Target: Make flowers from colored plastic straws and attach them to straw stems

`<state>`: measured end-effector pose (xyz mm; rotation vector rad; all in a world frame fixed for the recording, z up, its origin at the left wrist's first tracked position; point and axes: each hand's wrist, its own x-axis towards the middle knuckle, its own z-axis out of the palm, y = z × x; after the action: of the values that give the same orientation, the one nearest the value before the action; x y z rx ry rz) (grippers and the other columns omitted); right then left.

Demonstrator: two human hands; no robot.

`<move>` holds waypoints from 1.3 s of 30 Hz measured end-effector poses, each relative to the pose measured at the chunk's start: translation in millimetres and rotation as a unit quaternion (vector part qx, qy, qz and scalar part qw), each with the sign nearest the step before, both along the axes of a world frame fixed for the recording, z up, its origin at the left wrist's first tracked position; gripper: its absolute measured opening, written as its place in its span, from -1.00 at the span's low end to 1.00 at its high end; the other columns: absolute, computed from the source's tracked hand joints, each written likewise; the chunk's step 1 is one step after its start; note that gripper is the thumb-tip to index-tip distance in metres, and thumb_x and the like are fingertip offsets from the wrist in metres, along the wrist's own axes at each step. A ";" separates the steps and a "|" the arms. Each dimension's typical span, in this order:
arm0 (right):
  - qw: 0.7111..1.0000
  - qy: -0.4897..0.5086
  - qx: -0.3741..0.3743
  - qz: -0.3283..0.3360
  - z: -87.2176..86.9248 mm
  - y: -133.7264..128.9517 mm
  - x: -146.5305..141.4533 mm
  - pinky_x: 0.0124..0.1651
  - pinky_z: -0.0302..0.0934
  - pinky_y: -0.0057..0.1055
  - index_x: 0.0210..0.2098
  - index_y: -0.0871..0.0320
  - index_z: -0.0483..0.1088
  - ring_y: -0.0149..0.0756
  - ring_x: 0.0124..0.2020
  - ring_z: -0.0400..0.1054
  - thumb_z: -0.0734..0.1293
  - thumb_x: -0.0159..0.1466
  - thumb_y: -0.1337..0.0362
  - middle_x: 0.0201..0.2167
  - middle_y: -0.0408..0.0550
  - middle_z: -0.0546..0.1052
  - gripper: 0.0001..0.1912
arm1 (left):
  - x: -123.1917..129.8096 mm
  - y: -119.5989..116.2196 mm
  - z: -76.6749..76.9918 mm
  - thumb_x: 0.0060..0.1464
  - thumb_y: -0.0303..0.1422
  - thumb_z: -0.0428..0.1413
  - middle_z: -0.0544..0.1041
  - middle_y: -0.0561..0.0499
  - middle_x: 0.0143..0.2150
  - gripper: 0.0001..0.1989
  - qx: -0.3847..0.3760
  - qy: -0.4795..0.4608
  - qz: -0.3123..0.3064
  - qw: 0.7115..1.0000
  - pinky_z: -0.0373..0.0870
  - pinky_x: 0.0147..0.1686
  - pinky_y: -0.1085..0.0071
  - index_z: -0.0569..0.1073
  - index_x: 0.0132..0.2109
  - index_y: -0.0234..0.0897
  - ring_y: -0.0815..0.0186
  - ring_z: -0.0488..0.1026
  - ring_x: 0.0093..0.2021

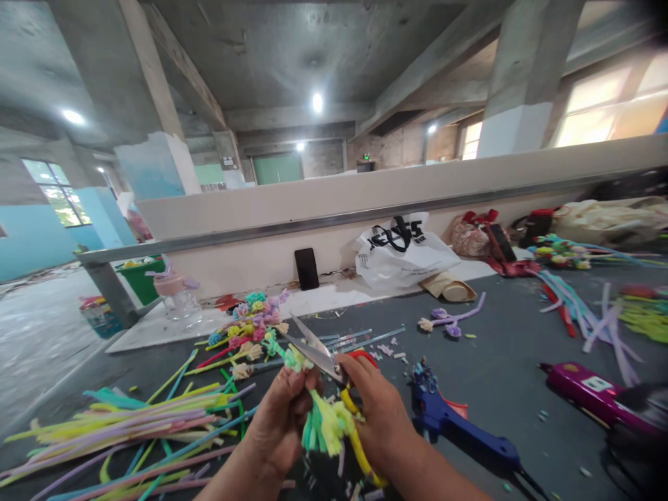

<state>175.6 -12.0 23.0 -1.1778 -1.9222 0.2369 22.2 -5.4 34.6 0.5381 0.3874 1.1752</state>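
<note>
My left hand (pixel 284 407) pinches a green and yellow pipe-cleaner flower piece (pixel 330 424), whose bunched ends hang below the fingers. Scissors (pixel 317 355) with partly spread blades lie in my right hand (pixel 378 400), their red and yellow handles under its fingers. The blades reach across the top of the piece, just above my left fingertips; whether they touch it I cannot tell. Just beyond the blades sits a heap of finished pipe-cleaner flowers (pixel 255 320) in pink, purple, yellow and teal. Loose pipe cleaners (pixel 140 424) are spread left of my left hand.
Right of my right hand lies a blue glue gun (pixel 464 424), with a purple glue gun (pixel 589 393) farther right. Glue sticks (pixel 355 339) and cut scraps are scattered ahead. Along the back are a phone (pixel 306 268), a white bag (pixel 401 250) and a clear cup (pixel 177 299).
</note>
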 end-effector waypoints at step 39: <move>0.995 -0.040 -0.026 -0.086 -11.3 0.9 -10.2 -0.16 0.23 -0.25 0.03 0.09 0.18 -0.14 -0.15 0.29 0.17 -0.12 0.53 -0.12 0.05 0.36 -0.32 | 21.7 -12.1 14.4 -0.18 -0.38 0.28 0.30 0.20 -0.55 -0.75 -0.100 0.000 0.165 0.981 0.04 -0.76 0.62 0.36 -0.36 -0.31 0.58 0.15 -0.66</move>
<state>165.4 -11.1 11.7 -1.3977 -1.8801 0.1507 43.9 -17.5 49.0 0.3051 0.6041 1.4348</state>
